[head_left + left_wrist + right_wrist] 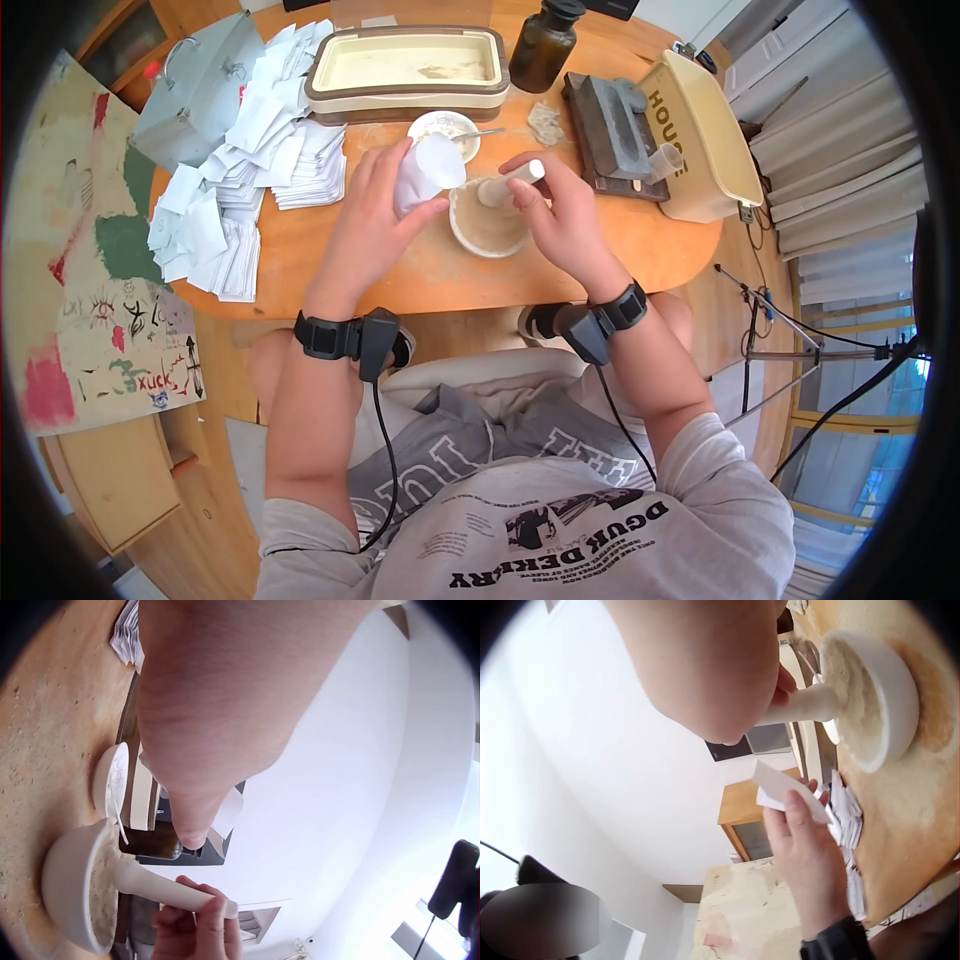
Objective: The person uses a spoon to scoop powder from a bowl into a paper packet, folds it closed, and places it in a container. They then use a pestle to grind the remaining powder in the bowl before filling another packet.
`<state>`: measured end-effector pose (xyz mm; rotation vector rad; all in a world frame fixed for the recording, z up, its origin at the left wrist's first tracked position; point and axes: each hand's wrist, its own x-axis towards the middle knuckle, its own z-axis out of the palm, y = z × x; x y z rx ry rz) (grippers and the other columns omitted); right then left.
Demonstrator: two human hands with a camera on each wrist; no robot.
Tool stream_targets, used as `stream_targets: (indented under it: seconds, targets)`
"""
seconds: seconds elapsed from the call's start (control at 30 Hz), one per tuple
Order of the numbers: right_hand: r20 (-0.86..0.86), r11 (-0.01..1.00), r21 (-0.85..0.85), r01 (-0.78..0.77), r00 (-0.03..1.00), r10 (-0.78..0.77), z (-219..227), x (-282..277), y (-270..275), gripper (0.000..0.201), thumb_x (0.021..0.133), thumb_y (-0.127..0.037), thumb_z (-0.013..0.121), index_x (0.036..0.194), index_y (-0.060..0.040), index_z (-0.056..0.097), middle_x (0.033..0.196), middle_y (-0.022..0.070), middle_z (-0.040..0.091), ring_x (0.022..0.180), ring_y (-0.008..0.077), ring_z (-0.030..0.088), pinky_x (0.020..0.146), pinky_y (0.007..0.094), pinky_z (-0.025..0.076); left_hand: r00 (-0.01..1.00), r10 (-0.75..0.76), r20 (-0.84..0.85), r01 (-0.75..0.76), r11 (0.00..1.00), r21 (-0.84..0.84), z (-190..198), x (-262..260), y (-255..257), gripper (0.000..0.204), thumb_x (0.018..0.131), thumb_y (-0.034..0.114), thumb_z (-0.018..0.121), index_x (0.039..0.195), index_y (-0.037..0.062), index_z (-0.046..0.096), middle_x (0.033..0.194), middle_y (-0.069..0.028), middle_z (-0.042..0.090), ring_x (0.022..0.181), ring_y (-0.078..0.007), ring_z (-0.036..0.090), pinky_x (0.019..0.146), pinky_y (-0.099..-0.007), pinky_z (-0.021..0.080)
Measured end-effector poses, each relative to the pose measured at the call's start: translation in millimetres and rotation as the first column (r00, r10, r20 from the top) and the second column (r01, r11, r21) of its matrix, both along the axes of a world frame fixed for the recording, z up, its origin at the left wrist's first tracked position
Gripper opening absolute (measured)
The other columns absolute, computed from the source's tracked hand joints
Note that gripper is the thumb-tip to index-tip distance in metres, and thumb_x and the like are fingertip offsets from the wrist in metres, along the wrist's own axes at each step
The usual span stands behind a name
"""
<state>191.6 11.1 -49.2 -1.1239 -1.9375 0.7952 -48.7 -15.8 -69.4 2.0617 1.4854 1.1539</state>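
Observation:
My left hand (373, 215) holds a piece of white paper (428, 172) between thumb and fingers, above the table beside the mortar. In the right wrist view the paper (787, 791) looks bent, with one edge sticking up past the thumb. My right hand (563, 205) grips a white pestle (515, 184) near its top end. The pestle leans, its lower end in the pale powder inside a white mortar (455, 226). From the left wrist view the mortar (66, 889) appears as a deep bowl with a small spout, and the right-hand fingers (210, 930) wrap the pestle.
Behind the mortar is a small bowl (421, 127) with a spoon (480, 133). Stacked white paper packets (310, 170) and a metal case (192, 95) lie left. A rectangular tray (340, 105), brown bottle (542, 50), dark stone block (612, 125) and cream bin (708, 150) line the back and right.

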Motion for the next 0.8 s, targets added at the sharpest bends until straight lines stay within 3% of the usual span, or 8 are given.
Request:
stream_targets:
  seconds: [0.07, 0.17, 0.4, 0.6, 0.7, 0.8]
  targets:
    - [-0.059, 0.999, 0.023, -0.039, 0.997, 0.040, 5.5, -1.5, -4.3, 0.017, 0.099, -0.015, 0.062, 0.110, -0.0018, 0.062, 0.091, 0.0144, 0.066, 0.080, 0.0258, 0.066, 0.074, 0.0349, 0.053, 1.000, -0.003, 0.020, 0.003, 1.000, -0.015, -1.4, -0.4, -1.1, 0.066, 0.089, 0.027, 0.075, 0.141, 0.0002, 0.046, 0.134, -0.0193, 0.052, 0.126, -0.0350, 0.051, 0.108, -0.0410, 0.040]
    - [0.013, 0.992, 0.006, -0.127, 0.992, 0.127, -1.0, -5.0, -1.3, 0.017, 0.099, -0.015, 0.063, 0.110, -0.0022, 0.062, 0.091, 0.0146, 0.066, 0.080, 0.0267, 0.066, 0.075, 0.0355, 0.053, 1.000, 0.008, -0.014, -0.008, 0.999, 0.050, -4.2, 1.5, 1.3, 0.069, 0.086, 0.027, 0.078, 0.139, -0.0011, 0.045, 0.130, -0.0197, 0.052, 0.119, -0.0378, 0.052, 0.103, -0.0447, 0.043]
    - [0.025, 0.991, 0.051, -0.120, 0.993, 0.119, 6.9, 3.4, -14.5, 0.018, 0.098, -0.016, 0.064, 0.111, -0.0032, 0.062, 0.091, 0.0142, 0.066, 0.080, 0.0266, 0.065, 0.074, 0.0363, 0.053, 1.000, 0.014, -0.003, -0.014, 0.999, 0.043, -4.3, -0.6, -0.3, 0.070, 0.086, 0.029, 0.078, 0.140, -0.0008, 0.045, 0.130, -0.0196, 0.052, 0.120, -0.0382, 0.051, 0.103, -0.0442, 0.043]
    - [0.010, 0.997, 0.005, -0.079, 0.997, 0.079, 14.2, 14.2, -17.7, 0.017, 0.098, -0.016, 0.064, 0.109, -0.0033, 0.063, 0.091, 0.0132, 0.066, 0.078, 0.0259, 0.064, 0.072, 0.0352, 0.052, 1.000, 0.015, -0.003, -0.015, 1.000, 0.006, -1.3, -1.3, -1.5, 0.068, 0.087, 0.028, 0.076, 0.141, 0.0000, 0.045, 0.133, -0.0194, 0.052, 0.123, -0.0365, 0.051, 0.105, -0.0425, 0.042]
    - [0.045, 0.991, 0.006, -0.133, 0.990, 0.133, 6.8, 19.9, -12.2, 0.016, 0.099, -0.015, 0.063, 0.109, -0.0029, 0.063, 0.091, 0.0127, 0.066, 0.077, 0.0244, 0.064, 0.072, 0.0343, 0.052, 1.000, 0.010, -0.008, -0.010, 1.000, 0.025, -3.4, 0.3, 0.3, 0.068, 0.087, 0.028, 0.076, 0.141, -0.0005, 0.045, 0.133, -0.0196, 0.052, 0.123, -0.0364, 0.051, 0.105, -0.0426, 0.042]
    - [-0.022, 0.995, -0.068, -0.076, 0.997, 0.075, 10.4, 20.0, -11.3, 0.015, 0.099, -0.014, 0.063, 0.108, -0.0023, 0.063, 0.090, 0.0123, 0.066, 0.076, 0.0225, 0.064, 0.073, 0.0331, 0.052, 1.000, 0.007, 0.002, -0.007, 1.000, 0.007, -0.1, -1.5, -2.1, 0.067, 0.088, 0.027, 0.076, 0.141, -0.0005, 0.045, 0.133, -0.0197, 0.052, 0.123, -0.0363, 0.051, 0.105, -0.0426, 0.042]
